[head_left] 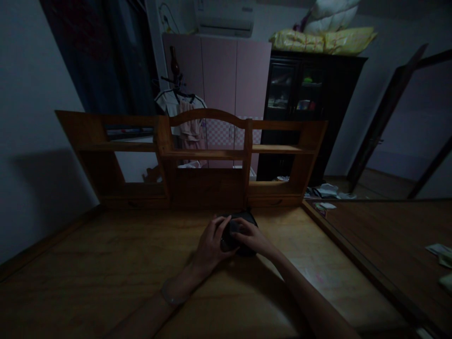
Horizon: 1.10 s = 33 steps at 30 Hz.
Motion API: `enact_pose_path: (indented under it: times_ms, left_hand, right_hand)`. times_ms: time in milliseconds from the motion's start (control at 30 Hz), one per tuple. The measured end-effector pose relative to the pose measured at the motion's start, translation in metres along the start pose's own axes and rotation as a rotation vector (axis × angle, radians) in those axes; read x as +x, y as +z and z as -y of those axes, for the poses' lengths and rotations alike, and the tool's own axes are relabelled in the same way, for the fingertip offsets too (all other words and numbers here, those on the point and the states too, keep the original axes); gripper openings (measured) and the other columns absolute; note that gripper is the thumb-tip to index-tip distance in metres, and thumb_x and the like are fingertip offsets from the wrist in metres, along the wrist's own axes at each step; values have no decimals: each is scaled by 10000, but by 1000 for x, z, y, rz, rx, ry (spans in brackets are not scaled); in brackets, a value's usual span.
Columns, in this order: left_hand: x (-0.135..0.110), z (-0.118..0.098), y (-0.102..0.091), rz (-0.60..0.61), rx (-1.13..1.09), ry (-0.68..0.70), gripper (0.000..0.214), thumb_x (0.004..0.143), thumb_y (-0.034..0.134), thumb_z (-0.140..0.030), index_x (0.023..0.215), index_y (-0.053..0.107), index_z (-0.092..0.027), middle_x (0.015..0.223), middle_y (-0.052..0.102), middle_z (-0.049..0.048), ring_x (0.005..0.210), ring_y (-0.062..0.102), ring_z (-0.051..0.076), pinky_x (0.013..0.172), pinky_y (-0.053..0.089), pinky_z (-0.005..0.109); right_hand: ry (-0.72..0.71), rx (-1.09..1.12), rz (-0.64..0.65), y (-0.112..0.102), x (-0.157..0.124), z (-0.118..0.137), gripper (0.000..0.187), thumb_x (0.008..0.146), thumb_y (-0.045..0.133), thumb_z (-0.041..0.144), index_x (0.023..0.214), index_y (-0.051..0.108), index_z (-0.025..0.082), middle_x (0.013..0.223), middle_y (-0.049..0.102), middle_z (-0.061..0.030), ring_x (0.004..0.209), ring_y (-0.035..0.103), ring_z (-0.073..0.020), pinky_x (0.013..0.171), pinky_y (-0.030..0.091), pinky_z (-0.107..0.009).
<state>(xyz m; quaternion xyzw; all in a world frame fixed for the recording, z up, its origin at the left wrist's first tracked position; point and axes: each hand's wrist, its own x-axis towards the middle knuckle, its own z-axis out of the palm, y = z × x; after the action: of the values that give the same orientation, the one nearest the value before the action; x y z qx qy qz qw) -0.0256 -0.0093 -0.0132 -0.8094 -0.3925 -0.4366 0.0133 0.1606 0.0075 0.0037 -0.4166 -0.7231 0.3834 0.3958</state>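
Note:
Near the middle of the wooden desk (141, 263), both hands meet around a dark rounded object (228, 242); its kind is too dim to make out. My left hand (210, 247) wraps its left side, thumb in front and fingers over the top. A bracelet circles that wrist. From the right, my right hand (254, 239) has its fingertips closed on a small dark grey piece (234, 227) at the top of the object. Beneath and behind them lies a black item (250, 218) like a pouch, partly hidden by the hands.
A wooden shelf unit (208, 153) with open compartments stands along the desk's back edge. A white wall (38, 160) borders the left side. To the right, a raised wooden rim (353, 254) separates another wooden surface holding papers (439, 249). The room is dim.

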Motion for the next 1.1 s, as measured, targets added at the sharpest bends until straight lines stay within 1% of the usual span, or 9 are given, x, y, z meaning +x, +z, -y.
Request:
enact_pose_path:
  times_ms: [100,233,333,400,533,733,1000,1100]
  left_hand:
    - [-1,2,1,2,12,39,836,708,743,-363,1412,305,-262,1308,434,100,1274,411,294,1094,355,478]
    - [-2,4,2,38,17,66,849,718,736,-360,1425,278,-262,1316,423,107,1261,416,294,1090,349,495]
    - [-3,3,2,78,11,105,863,717,739,-364,1431,265,-262,1327,413,110,1265,404,299,1079,357,501]
    - [-3,2,2,99,7,119,865,718,738,-366,1432,262,-262,1337,407,110,1275,389,302,1072,365,499]
    - [-3,2,2,93,-3,107,862,722,737,-357,1433,261,-253,1341,402,114,1276,386,298,1065,377,489]
    - [0,1,1,87,1,130,853,732,728,-327,1436,252,-245,1345,394,108,1265,400,274,1102,334,484]
    - [0,0,2,70,28,156,833,727,726,-320,1425,277,-248,1366,391,113,1279,396,284,1105,328,500]
    - [-1,0,2,59,27,151,784,720,730,-311,1392,333,-242,1377,381,115,1292,383,292,1095,343,502]
  right_hand:
    - [-13,31,31,2,1,-2,385,807,601,282,1186,555,238,1055,654,-14,947,615,-182,818,496,-290]
    - [-65,80,75,3,1,-4,394,829,528,213,1223,530,225,1154,627,-17,1042,586,-183,896,468,-300]
    - [-105,0,45,5,-1,-6,437,826,495,171,1262,514,201,1203,612,-37,1082,566,-198,949,437,-328]
    - [-120,-70,25,6,-2,-8,464,820,492,157,1283,502,185,1208,614,-56,1073,571,-208,954,433,-341]
    - [-149,-177,-9,10,-3,-9,440,829,490,153,1268,513,173,1178,632,-76,1026,596,-212,918,453,-337]
    - [-208,-300,-74,13,-5,-5,379,862,479,155,1238,523,173,1094,662,-84,953,621,-207,841,469,-308]
    - [-223,-378,-129,17,-3,-9,318,880,468,151,1188,541,176,1044,675,-86,926,632,-203,797,456,-279]
    - [-197,-424,-173,18,-2,-9,245,873,485,163,1098,583,170,983,686,-84,874,635,-202,751,443,-267]
